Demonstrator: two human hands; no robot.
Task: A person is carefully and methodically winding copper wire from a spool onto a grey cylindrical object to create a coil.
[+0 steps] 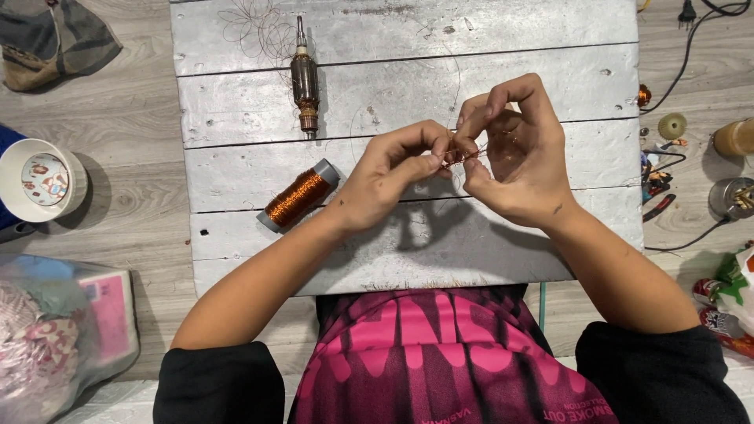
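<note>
looking down from the head cam: both your hands are up over the middle of the grey plank board (408, 78), close together, fingertips meeting.

left hand (389, 177): thumb and forefinger pinched narrow on a thin strand of copper wire (459, 157), other fingers curled under. right hand (514, 149): forefinger and thumb also pinched on the same wire just beside the left fingertips, remaining fingers arched above it. the wire shows as a short glint between the two pinches; too fine to tell how it runs past that. both hands sit above the board, shadow under them on the planks.

copper wire spool (300, 196) lies on its side on the board, just left of your left wrist, not touched. motor armature (305, 82) lies lengthwise near the board's far edge, shaft pointing away from you, well apart from both hands. faint loose wire loops lie on the board near its tip.

off the board, on the wood floor: white cup (41, 179) to the left, clear plastic bag (55, 338) near left. right side: black cable (691, 47), small tools and parts, a metal cylinder (732, 196).
</note>
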